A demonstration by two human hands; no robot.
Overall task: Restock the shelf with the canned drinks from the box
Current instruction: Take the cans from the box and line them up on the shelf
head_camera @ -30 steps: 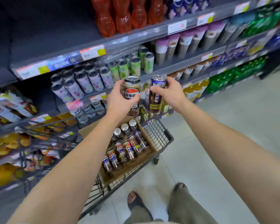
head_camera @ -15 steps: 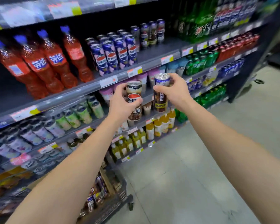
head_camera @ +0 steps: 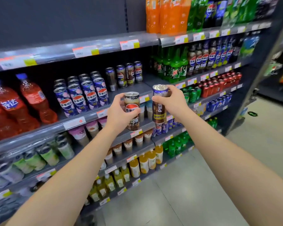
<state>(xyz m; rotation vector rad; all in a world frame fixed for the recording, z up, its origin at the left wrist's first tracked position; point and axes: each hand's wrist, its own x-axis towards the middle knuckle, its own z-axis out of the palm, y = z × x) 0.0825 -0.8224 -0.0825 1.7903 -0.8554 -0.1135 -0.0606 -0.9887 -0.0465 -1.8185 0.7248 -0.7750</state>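
Brown Pepsi cans fill both fists: the left hand (head_camera: 119,115) wraps one can (head_camera: 132,110), the right hand (head_camera: 173,101) another (head_camera: 159,105), both upright before the shelf's front edge (head_camera: 129,101). Placing seems underway; next, set them beside the matching brown cans (head_camera: 126,75).

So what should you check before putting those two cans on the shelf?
1. Left hand grips the left can: ok.
2. Right hand grips the right can: ok.
3. Both cans upright: ok.
4. Matching brown cans on the shelf: ok.
5. Bare shelf space in front of them: ok.
6. Cans undented: cannot tell.
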